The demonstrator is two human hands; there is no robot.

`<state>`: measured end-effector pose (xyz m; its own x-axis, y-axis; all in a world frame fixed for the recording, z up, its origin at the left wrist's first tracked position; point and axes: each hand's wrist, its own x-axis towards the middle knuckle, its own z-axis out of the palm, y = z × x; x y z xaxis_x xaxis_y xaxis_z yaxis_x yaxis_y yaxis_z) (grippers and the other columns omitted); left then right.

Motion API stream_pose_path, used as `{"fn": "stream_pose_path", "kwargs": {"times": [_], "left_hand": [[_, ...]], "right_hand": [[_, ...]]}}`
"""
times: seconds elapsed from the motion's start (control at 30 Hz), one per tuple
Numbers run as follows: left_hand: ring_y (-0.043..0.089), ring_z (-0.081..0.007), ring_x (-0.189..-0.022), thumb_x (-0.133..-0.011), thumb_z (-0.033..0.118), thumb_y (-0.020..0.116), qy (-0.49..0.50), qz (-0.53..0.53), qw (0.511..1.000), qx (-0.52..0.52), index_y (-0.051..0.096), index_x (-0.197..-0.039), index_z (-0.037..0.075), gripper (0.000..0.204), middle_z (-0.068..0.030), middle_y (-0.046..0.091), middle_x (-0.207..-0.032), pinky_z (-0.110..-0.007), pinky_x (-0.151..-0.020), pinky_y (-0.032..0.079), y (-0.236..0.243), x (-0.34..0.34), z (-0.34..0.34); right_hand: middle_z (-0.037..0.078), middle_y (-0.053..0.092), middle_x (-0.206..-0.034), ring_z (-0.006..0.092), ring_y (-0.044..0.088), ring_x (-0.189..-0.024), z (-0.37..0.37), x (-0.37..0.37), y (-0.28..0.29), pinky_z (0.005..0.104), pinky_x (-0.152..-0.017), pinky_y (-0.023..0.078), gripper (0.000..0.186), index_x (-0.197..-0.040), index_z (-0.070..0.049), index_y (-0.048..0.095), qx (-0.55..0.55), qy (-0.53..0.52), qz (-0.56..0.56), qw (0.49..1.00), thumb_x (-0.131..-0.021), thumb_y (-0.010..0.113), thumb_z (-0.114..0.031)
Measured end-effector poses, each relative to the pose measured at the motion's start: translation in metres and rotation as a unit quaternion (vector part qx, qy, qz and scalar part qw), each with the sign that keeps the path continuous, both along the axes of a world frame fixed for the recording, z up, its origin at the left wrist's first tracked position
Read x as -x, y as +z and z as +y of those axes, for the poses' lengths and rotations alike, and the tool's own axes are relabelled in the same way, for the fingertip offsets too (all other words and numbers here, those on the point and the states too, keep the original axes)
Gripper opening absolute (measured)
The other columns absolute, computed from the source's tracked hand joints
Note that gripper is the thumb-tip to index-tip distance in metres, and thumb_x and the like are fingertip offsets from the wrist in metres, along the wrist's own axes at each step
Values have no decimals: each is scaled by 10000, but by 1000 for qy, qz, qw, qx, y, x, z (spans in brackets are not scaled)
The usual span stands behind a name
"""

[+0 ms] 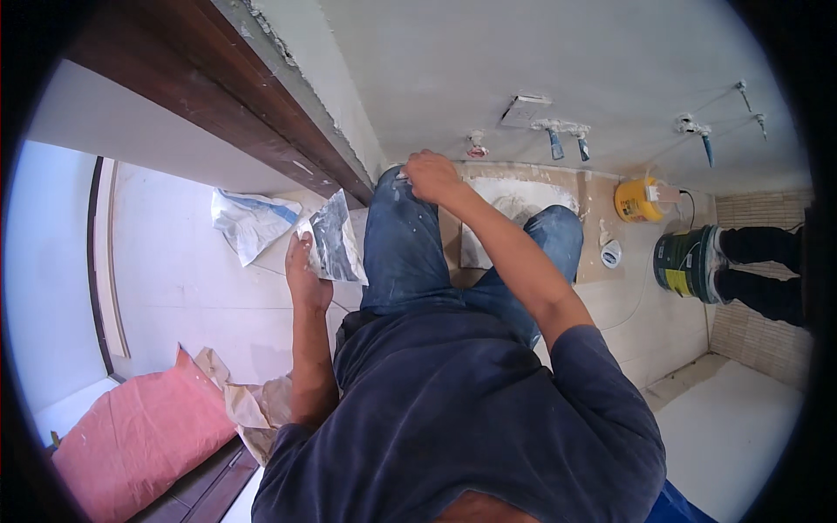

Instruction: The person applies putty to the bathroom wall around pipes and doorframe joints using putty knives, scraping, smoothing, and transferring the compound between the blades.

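I am crouched on the floor in blue jeans and a dark blue shirt. My left hand point(302, 266) grips a crumpled clear plastic bag point(336, 237) smeared with grey and white, held beside my left knee. My right hand point(429, 174) reaches forward past my knee, closed around a small tool whose end barely shows, at the base of the wall. Just beyond it lies a patch of white mortar point(516, 199) spread on the beige floor tile point(602, 196).
A white and blue sack point(253, 222) lies to the left by the dark wooden door frame point(253, 113). A pink sack point(139, 436) and brown paper point(248, 405) are at lower left. A yellow container point(636, 200), a bucket point(684, 261) and another person's legs point(763, 270) are at right.
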<state>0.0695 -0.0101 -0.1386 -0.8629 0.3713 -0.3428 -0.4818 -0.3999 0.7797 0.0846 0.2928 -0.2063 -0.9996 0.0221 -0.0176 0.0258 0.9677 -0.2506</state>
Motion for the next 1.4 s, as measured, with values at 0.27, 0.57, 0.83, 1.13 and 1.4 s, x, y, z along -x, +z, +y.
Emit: {"fn": "stream_pose_path", "kwargs": {"times": [0.27, 0.57, 0.83, 1.13, 1.4], "left_hand": [[660, -213, -1020, -1005, 155, 503, 13, -3, 1000, 6, 532, -1293, -6, 332, -91, 646, -1141, -367, -903, 533, -8, 5, -11], [642, -207, -1105, -1029, 186, 490, -23, -20, 999, 17, 532, -1320, 12, 342, -88, 645, -1204, -366, -952, 517, -21, 5, 11], [647, -217, -1080, -1022, 201, 546, -37, -4, 999, -2, 402, -1414, -41, 483, -124, 627, -1200, -369, -931, 525, -39, -14, 39], [666, -163, -795, -1051, 289, 500, 30, -58, 997, 37, 533, -1235, 89, 274, -29, 655, -1007, -335, -550, 506, -11, -76, 106], [668, -143, -717, -1053, 226, 490, -148, -135, 979, -44, 526, -1225, 95, 219, -19, 652, -940, -332, -493, 524, -13, -96, 120]], "right_hand": [[153, 699, -1012, 351, 649, -1042, 6, -57, 35, 458, -867, 527, 212, -994, -127, 764, 159, -89, -80, 980, -795, 706, -170], [103, 644, -947, 320, 612, -999, -24, -143, 28, 422, -864, 515, 238, -1024, -146, 756, 175, -45, 18, 983, -815, 660, -86], [134, 659, -1025, 294, 636, -930, -14, -166, 92, 341, -814, 499, 269, -1156, -24, 713, 474, -176, 143, 851, -902, 661, -93], [85, 621, -1068, 295, 585, -872, -47, -206, 97, 415, -769, 503, 646, -1235, -181, 711, 139, -92, 277, 946, -632, 635, 36], [55, 695, -1049, 180, 634, -960, 26, -251, 72, 323, -891, 469, 216, -1108, -31, 660, 676, -291, 125, 665, -898, 679, -80]]}}
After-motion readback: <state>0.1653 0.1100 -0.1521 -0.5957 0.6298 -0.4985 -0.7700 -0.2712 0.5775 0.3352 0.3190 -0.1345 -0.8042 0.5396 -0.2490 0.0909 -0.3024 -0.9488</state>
